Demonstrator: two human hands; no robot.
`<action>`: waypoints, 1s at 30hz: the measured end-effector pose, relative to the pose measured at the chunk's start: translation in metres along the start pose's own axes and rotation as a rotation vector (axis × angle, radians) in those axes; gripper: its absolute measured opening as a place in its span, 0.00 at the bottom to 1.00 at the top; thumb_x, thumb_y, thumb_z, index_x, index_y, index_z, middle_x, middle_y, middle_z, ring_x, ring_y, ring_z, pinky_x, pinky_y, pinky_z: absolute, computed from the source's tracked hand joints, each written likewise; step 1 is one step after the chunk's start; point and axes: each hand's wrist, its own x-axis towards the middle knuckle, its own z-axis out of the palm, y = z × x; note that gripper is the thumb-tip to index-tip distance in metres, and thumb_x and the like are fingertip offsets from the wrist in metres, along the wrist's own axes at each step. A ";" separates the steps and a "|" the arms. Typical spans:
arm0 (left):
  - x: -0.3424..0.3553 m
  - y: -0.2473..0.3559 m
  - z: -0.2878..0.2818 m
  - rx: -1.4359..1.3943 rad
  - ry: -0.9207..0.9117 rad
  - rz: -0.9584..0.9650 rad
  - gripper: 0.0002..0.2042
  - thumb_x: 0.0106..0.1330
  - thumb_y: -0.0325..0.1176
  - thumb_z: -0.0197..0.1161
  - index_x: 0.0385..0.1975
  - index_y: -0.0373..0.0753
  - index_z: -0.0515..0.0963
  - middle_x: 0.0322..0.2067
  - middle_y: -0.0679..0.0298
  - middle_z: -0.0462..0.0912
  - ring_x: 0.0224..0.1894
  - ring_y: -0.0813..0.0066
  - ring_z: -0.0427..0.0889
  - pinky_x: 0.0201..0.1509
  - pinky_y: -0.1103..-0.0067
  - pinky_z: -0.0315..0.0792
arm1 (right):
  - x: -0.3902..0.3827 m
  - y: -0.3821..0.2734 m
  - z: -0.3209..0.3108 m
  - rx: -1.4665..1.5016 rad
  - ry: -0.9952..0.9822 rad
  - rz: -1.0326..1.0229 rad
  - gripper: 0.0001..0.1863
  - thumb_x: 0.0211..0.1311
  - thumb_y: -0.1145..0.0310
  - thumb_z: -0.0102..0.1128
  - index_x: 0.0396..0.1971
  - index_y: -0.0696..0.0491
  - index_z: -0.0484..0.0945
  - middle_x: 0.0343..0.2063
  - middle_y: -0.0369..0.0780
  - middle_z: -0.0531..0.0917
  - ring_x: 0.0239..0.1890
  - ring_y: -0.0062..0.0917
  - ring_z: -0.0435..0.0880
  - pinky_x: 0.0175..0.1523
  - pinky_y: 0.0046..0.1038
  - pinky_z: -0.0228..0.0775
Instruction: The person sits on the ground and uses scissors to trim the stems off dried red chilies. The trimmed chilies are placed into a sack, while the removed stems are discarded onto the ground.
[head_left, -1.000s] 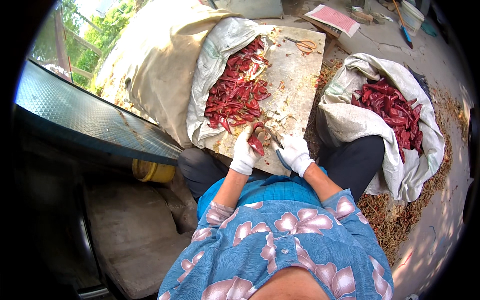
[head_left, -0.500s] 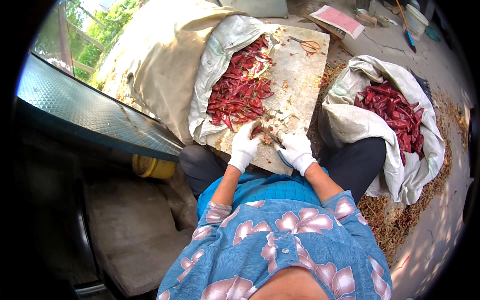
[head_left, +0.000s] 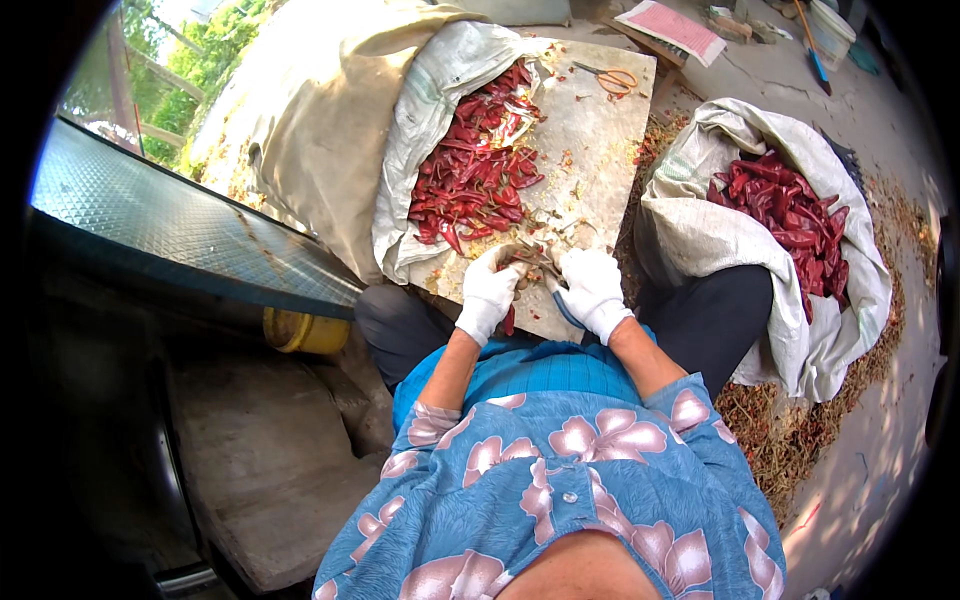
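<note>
My left hand [head_left: 488, 290], in a white glove, is closed on a dried red pepper [head_left: 509, 318], whose tip hangs below my fingers. My right hand [head_left: 590, 292], also gloved, grips a cutting tool with a blue handle [head_left: 562, 305]; its metal end is beside my left fingers, partly hidden. Both hands are over a worn board [head_left: 595, 150] strewn with seeds and bits of stalk. A heap of red peppers [head_left: 470, 180] spills from a white sack [head_left: 420, 100] onto the board's left side. Orange-handled scissors [head_left: 617, 78] lie at the board's far edge.
An open sack of peppers [head_left: 700, 250] stands right of my leg. Beige cloth [head_left: 320, 120] covers a bulk at left, beside a quilted metallic panel [head_left: 160, 210] and a yellow bucket [head_left: 305, 328]. Dried stalks [head_left: 800, 440] litter the floor; a broom [head_left: 815, 65] and white bucket [head_left: 832, 30] stand behind.
My left hand and the pepper first shifted toward the cutting tool; now the pepper's tip hangs lower under my fingers. My right hand has risen slightly, still gripping the tool.
</note>
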 end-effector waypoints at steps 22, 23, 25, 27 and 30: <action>-0.001 -0.002 0.004 0.023 0.001 0.013 0.11 0.72 0.27 0.65 0.52 0.37 0.82 0.31 0.70 0.83 0.24 0.84 0.75 0.25 0.82 0.70 | 0.001 -0.002 -0.002 -0.014 -0.027 0.012 0.16 0.64 0.52 0.64 0.40 0.50 0.85 0.29 0.44 0.86 0.36 0.42 0.87 0.42 0.45 0.77; 0.000 -0.003 0.003 0.003 0.009 -0.011 0.11 0.71 0.27 0.65 0.51 0.37 0.82 0.30 0.70 0.83 0.24 0.84 0.75 0.25 0.82 0.70 | 0.001 -0.003 -0.003 0.004 -0.049 0.024 0.16 0.64 0.52 0.64 0.37 0.50 0.85 0.29 0.44 0.87 0.35 0.42 0.88 0.42 0.45 0.77; 0.002 -0.005 0.003 -0.038 0.025 -0.057 0.10 0.71 0.27 0.67 0.50 0.37 0.82 0.30 0.71 0.83 0.23 0.85 0.75 0.24 0.82 0.70 | 0.001 -0.007 -0.005 0.049 -0.088 0.055 0.16 0.66 0.51 0.62 0.33 0.50 0.84 0.28 0.46 0.87 0.34 0.44 0.88 0.41 0.46 0.78; 0.000 -0.002 0.003 -0.063 0.066 -0.115 0.11 0.69 0.28 0.70 0.49 0.37 0.82 0.32 0.70 0.84 0.25 0.84 0.76 0.27 0.83 0.71 | -0.003 -0.006 0.002 0.107 -0.077 0.057 0.17 0.67 0.51 0.61 0.31 0.51 0.83 0.27 0.49 0.87 0.33 0.45 0.88 0.41 0.46 0.79; 0.008 -0.014 -0.005 0.061 0.114 -0.013 0.16 0.64 0.29 0.75 0.50 0.36 0.82 0.34 0.67 0.85 0.30 0.82 0.79 0.32 0.82 0.73 | -0.009 -0.003 0.018 0.226 0.003 0.079 0.19 0.69 0.50 0.59 0.33 0.53 0.83 0.27 0.53 0.85 0.33 0.49 0.87 0.41 0.46 0.79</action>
